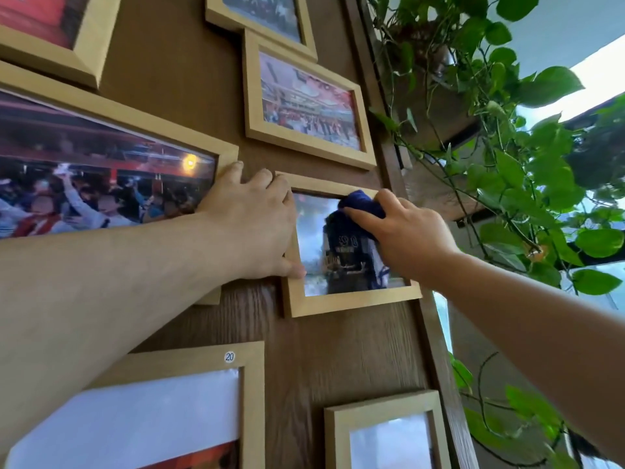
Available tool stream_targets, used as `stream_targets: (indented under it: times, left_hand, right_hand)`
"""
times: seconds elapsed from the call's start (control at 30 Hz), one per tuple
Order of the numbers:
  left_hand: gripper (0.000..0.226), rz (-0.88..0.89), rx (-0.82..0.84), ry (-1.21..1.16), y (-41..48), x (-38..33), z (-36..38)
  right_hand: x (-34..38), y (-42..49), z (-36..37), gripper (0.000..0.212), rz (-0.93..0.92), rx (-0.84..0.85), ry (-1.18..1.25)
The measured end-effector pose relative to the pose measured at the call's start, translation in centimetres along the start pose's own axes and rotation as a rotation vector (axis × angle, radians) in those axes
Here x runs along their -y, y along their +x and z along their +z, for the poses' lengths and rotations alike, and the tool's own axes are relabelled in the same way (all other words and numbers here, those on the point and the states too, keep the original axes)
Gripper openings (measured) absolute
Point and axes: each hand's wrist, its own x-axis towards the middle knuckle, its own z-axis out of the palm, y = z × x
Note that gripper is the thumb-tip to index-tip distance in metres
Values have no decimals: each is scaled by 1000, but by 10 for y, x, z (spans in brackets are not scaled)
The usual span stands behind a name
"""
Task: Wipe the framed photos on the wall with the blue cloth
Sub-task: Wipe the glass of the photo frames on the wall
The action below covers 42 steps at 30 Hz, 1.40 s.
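A small light-wood framed photo (pixel 351 304) hangs on the brown wood-grain wall (pixel 338 360), near the middle of the view. My right hand (pixel 411 236) presses a bunched dark blue cloth (pixel 360 203) against the upper right of its glass. My left hand (pixel 252 218) lies flat with fingers spread on the frame's left edge and top left corner, thumb at the lower left side. The cloth hides part of the picture and the frame's top bar.
Other wooden frames surround it: a wide one (pixel 111 170) at left, one (pixel 304 99) above, one (pixel 257 15) higher, one (pixel 50 25) top left, one (pixel 189 401) with a "20" sticker below, one (pixel 385 431) bottom right. Trailing green vines (pixel 507 164) hang beside the wall's right edge.
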Motion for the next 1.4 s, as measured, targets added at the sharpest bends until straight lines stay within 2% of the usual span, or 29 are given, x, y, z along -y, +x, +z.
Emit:
stream_targets:
  times: [0.13, 0.27, 0.4, 0.5, 0.57, 0.67, 0.8, 0.87, 0.97, 1.13, 1.27, 1.4]
  left_hand:
    - [108, -3, -39, -12, -1, 1, 6]
    - [108, -4, -35, -28, 0, 1, 6]
    - [105, -1, -6, -27, 1, 0, 1]
    - [104, -1, 15, -26, 1, 0, -3]
    - [104, -3, 19, -27, 1, -1, -3]
    - [105, -11, 16, -33, 0, -1, 1]
    - [105, -26, 10, -30, 1, -1, 4]
    - [105, -38, 18, -38, 1, -3, 4]
    - [104, -52, 17, -43, 1, -5, 4]
    - [103, -52, 24, -34, 0, -5, 2]
    - [105, -50, 24, -37, 0, -4, 2]
    - [104, -49, 14, -33, 0, -4, 4]
  right_hand:
    - [-23, -14, 21, 63, 125, 119, -25]
    - [-17, -12, 19, 60, 188, 139, 46]
    - [18, -2, -7, 60, 24, 26, 200]
    - [36, 2, -19, 62, -161, -99, 222]
    - [31, 0, -14, 62, -205, -126, 210]
    - [10, -12, 3, 59, -142, -50, 188]
    - [-15, -28, 11, 53, 46, 127, 74]
    - [-14, -28, 8, 50, 77, 156, 64]
    - [4, -20, -6, 52, 30, 110, 167]
    - [40, -5, -32, 55, -212, -11, 280]
    - [27, -17, -23, 50, -269, 18, 263]
    - [-3, -42, 0, 50, -196, 66, 174]
